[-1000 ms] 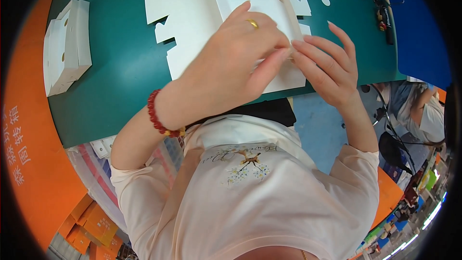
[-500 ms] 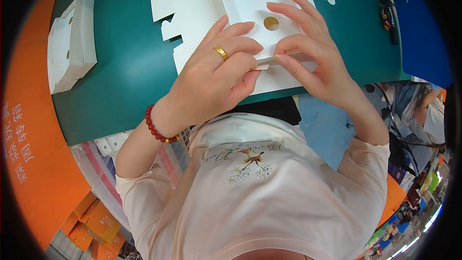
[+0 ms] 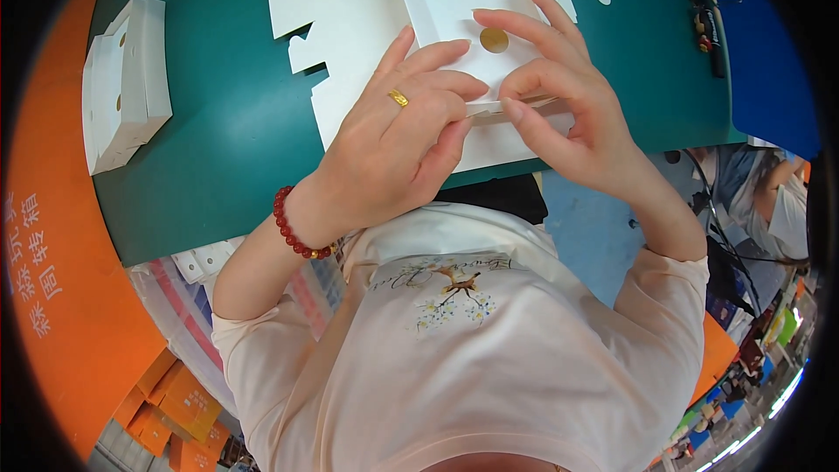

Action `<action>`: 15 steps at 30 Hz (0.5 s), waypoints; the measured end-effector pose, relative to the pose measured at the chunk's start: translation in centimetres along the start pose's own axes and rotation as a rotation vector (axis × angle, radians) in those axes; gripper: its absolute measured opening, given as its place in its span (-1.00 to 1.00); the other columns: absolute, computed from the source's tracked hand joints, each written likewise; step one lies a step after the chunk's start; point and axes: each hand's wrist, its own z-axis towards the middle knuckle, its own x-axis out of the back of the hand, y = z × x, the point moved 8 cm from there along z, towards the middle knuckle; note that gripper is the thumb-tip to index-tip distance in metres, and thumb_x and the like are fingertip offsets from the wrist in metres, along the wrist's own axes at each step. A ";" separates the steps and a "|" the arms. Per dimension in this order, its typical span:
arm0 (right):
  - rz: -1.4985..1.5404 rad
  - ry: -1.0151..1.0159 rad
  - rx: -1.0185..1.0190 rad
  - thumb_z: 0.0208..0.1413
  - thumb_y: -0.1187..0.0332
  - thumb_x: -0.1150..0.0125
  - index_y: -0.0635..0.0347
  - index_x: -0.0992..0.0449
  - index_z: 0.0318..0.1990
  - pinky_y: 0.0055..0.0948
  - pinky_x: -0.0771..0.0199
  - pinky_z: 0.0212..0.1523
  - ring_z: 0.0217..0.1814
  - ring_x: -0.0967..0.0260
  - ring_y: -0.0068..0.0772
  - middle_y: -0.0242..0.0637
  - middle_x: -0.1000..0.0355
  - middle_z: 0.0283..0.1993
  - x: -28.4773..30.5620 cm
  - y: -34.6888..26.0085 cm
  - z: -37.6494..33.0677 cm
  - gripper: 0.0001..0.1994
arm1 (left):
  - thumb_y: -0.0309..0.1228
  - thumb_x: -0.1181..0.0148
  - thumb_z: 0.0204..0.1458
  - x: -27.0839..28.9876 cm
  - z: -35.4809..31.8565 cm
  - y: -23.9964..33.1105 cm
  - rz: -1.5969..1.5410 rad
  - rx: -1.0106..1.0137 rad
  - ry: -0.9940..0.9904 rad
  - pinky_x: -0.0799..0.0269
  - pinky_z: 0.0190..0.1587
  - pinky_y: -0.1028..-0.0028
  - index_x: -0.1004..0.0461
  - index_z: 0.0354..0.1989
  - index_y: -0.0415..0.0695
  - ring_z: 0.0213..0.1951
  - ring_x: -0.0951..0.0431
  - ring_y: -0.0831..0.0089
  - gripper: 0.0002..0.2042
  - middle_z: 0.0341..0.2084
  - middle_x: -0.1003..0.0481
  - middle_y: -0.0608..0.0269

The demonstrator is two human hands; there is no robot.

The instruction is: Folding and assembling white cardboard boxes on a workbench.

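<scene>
i have both hands on the white die-cut cardboard blank (image 3: 393, 26), which lies flat on the green bench (image 3: 218, 140) and spreads away from the grip, up and to the left. the left hand (image 3: 393, 140) is clenched over the blank's near edge, fingers curled down on it. the right hand (image 3: 568, 114) pinches a narrow folded flap (image 3: 516, 107) between thumb and forefinger. that flap's long axis runs left to right, straight between the two grips, and both hands touch it. a round hole (image 3: 494, 39) sits just beyond the right fingertips. a stack of folded white boxes (image 3: 127, 79) lies well off to the left.
</scene>
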 end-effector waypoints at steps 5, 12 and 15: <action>-0.076 -0.021 0.064 0.08 0.53 -0.13 0.15 -0.50 -0.36 0.02 0.00 0.47 0.66 0.32 0.20 -0.05 -0.28 0.42 -0.1 -0.3 0.2 -0.94 | -0.75 -0.21 -0.05 -0.1 0.0 -0.1 -0.010 0.007 0.019 -0.12 0.36 -0.17 -0.41 -0.28 -0.17 0.15 -0.55 -0.05 -0.78 -0.17 -0.64 0.08; -0.075 -0.036 0.058 0.06 0.55 -0.13 0.15 -0.51 -0.36 0.00 0.02 0.48 0.66 0.32 0.19 -0.05 -0.29 0.41 0.2 -0.4 0.3 -0.93 | -0.75 -0.21 -0.05 0.1 -0.1 -0.2 -0.021 -0.003 0.022 -0.12 0.36 -0.18 -0.41 -0.28 -0.16 0.15 -0.55 -0.04 -0.77 -0.16 -0.64 0.09; -0.056 -0.015 0.079 0.06 0.55 -0.17 0.16 -0.52 -0.35 -0.07 -0.16 0.41 0.66 0.30 0.20 -0.04 -0.30 0.40 0.1 -0.2 0.2 -0.94 | -0.75 -0.21 -0.04 0.1 -0.2 -0.3 -0.010 -0.031 0.007 -0.12 0.36 -0.18 -0.42 -0.28 -0.17 0.15 -0.55 -0.04 -0.78 -0.15 -0.64 0.08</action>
